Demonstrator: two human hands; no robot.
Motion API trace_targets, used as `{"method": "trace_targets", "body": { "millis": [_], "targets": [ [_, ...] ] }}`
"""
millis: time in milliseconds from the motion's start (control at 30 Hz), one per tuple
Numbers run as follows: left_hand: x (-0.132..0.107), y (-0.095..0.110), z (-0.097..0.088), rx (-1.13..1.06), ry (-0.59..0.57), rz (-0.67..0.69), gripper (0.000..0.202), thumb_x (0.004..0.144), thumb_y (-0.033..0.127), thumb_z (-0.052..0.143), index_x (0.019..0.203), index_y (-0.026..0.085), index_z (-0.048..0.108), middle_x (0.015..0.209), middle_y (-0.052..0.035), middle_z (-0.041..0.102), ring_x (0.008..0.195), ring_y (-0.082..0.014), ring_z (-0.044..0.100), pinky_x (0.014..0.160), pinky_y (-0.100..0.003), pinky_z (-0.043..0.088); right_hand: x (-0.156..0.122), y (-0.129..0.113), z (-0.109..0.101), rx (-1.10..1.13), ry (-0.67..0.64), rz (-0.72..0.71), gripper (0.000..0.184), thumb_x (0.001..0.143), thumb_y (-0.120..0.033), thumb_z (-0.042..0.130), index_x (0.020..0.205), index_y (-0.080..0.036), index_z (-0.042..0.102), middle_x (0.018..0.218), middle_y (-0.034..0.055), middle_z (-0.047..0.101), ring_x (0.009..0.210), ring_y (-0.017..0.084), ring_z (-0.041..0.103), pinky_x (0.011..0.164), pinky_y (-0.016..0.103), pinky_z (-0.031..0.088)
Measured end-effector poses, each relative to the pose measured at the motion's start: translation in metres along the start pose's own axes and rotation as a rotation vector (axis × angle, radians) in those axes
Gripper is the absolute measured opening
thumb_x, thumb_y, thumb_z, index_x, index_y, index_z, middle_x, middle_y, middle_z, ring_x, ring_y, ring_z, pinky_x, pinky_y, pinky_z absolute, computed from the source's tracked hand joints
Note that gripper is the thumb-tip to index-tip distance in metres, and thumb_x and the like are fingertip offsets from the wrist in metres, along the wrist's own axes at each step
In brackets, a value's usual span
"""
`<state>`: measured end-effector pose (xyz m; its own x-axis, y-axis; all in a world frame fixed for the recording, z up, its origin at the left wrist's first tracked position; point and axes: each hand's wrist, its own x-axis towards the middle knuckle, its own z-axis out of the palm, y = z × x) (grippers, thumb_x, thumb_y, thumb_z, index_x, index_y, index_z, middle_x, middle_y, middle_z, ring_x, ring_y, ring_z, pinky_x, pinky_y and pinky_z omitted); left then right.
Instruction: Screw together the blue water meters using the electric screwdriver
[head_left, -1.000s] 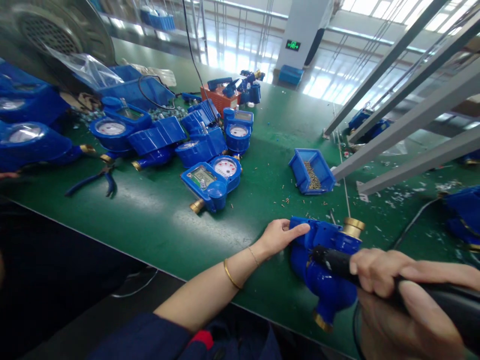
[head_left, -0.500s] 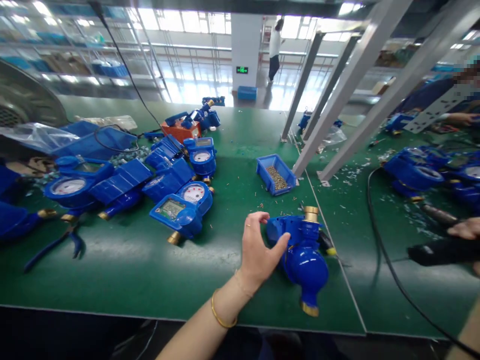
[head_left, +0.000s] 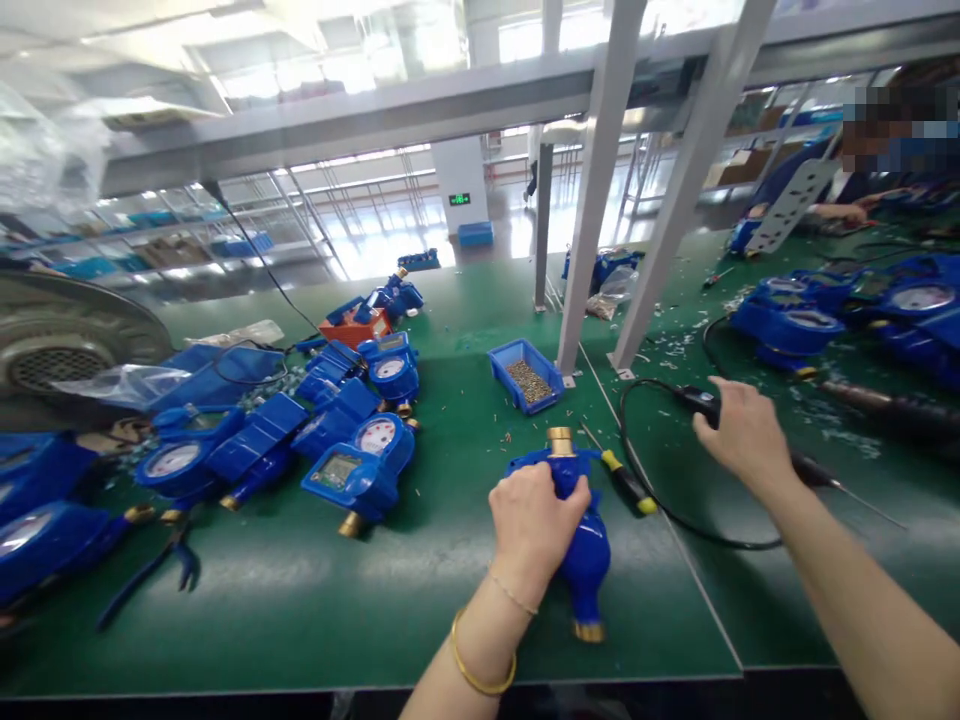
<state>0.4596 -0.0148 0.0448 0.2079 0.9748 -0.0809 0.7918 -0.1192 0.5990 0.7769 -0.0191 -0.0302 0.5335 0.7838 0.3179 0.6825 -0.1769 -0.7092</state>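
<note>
While your left hand clamps the blue water meter at six o'clock on the green bench, your right hand, well apart, grips a corded soldering iron at three o'clock.

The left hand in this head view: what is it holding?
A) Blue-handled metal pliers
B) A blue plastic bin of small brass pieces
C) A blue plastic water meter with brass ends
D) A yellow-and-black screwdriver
C. The left hand is closed over the blue plastic water meter with brass ends, and a brass end shows above and below the hand.
</note>
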Motion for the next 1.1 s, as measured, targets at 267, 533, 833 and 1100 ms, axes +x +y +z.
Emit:
{"method": "trace_targets", "body": {
  "millis": [267,533,833,1100],
  "targets": [
    [-0.013,-0.073,-0.019,-0.339,0.035,0.03,0.044,0.09,0.06,0.057,0.079,0.019,0.067,0.072,-0.0026,0.065,0.068,-0.0197,0.056,0.067,-0.03,0.036,-0.057,-0.085,0.08,0.629,-0.902,-0.098,0.1,0.063,-0.022,0.071,0.158,-0.025,0.04,0.154,0.0113,0.051,0.143,0.031,0.049,0.123,0.052,0.035],
    [-0.022,-0.124,-0.004,-0.812,0.184,-0.217,0.073,0.078,0.085,0.059,0.096,0.015,0.07,0.096,-0.0098,0.073,0.095,-0.0286,0.064,0.088,-0.036,0.049,-0.096,-0.114,0.136,1.063,-1.096,0.008,0.082,0.077,-0.046,0.071,0.15,-0.03,0.038,0.151,0.0112,0.052,0.139,0.032,0.052,0.12,0.054,0.035],
    [0.008,-0.1,0.017,-1.144,0.032,-0.308,0.084,0.057,0.087,0.075,0.095,0.013,0.074,0.093,-0.0123,0.078,0.094,-0.0334,0.071,0.094,-0.043,0.054,-0.121,-0.115,0.119,1.137,-0.756,-0.045,0.073,0.085,-0.049,0.069,0.15,-0.034,0.037,0.162,0.0074,0.034,0.148,0.034,0.038,0.12,0.05,0.036],
    [0.052,-0.057,0.051,-1.116,-0.008,-0.334,0.052,0.059,0.063,0.089,0.077,0.017,0.072,0.087,-0.0111,0.077,0.09,-0.0364,0.073,0.079,-0.044,0.061,-0.092,-0.116,0.086,0.575,-0.303,-0.263,0.062,0.09,-0.048,0.068,0.148,-0.034,0.05,0.156,0.0054,0.046,0.153,0.029,0.029,0.13,0.054,0.02]
  ]
}}
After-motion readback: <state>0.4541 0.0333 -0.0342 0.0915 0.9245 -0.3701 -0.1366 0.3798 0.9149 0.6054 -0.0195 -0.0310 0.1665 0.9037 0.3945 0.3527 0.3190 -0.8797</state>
